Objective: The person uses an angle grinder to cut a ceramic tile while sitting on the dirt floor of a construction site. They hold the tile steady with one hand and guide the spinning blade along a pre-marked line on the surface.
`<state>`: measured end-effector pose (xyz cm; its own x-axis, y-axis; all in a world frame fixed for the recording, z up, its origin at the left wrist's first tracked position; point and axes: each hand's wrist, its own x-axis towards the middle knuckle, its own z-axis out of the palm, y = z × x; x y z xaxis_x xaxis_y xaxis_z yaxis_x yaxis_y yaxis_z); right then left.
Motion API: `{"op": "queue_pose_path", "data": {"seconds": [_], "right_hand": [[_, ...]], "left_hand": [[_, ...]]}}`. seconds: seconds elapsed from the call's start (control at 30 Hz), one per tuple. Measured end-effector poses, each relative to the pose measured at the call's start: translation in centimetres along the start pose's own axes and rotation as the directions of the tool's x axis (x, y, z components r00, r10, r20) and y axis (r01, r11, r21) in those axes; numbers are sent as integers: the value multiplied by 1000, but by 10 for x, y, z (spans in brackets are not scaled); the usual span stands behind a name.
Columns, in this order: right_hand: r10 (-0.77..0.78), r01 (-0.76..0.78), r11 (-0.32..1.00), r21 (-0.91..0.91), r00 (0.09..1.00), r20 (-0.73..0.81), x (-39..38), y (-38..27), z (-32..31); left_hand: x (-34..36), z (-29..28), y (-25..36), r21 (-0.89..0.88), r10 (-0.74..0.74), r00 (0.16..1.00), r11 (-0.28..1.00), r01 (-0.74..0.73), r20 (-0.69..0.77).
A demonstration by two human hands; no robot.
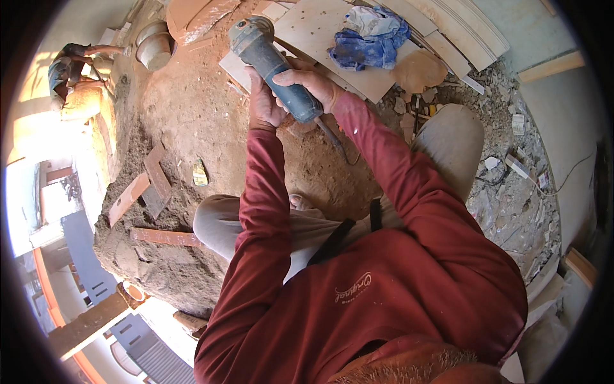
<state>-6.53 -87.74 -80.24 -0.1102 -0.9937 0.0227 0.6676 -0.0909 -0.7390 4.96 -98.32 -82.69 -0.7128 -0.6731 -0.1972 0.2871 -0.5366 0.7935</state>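
Note:
An angle grinder (274, 69) with a dark blue-green body is held up at arm's length, its head pointing up and to the left. My left hand (263, 105) supports the body from the left side, closed against it. From the right, my right hand (312, 82) grips the same body, the thumb lying across it. A dark power cord (334, 142) trails from the grinder's rear end down to the ground. The underside of the head and any disc there are hidden from this view.
Beyond my hands lie large pale tiles (307, 29) with a blue-and-white cloth (371, 40) on them. Rubble (511, 205) spreads at right. Brown tile strips (130, 197) rest on soil at left. A bucket (154, 52) stands far left, near another person (67, 70) bending over.

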Motion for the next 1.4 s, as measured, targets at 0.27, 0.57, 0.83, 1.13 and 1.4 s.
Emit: {"op": "queue_pose_path", "data": {"seconds": [0.27,0.57,0.83,1.13,1.4], "right_hand": [[-138,112,965,-237,985,-99,5,-23,-16],[-154,88,974,-208,931,-330,-8,-45,-56],[-183,134,977,-168,928,-325,-18,-54,-57],[-206,139,968,-209,916,-343,-17,-64,-60],[-183,-154,611,-777,927,-328,31,18,-64]], "left_hand": [[5,-158,-21,763,117,759,217,609,-640],[-9,-140,-45,236,-263,762,847,476,-592],[27,-95,-38,-51,-101,917,995,88,-385],[-4,-64,60,-146,101,929,976,-162,-355],[-140,-84,167,-176,43,833,970,-168,-552]]}}
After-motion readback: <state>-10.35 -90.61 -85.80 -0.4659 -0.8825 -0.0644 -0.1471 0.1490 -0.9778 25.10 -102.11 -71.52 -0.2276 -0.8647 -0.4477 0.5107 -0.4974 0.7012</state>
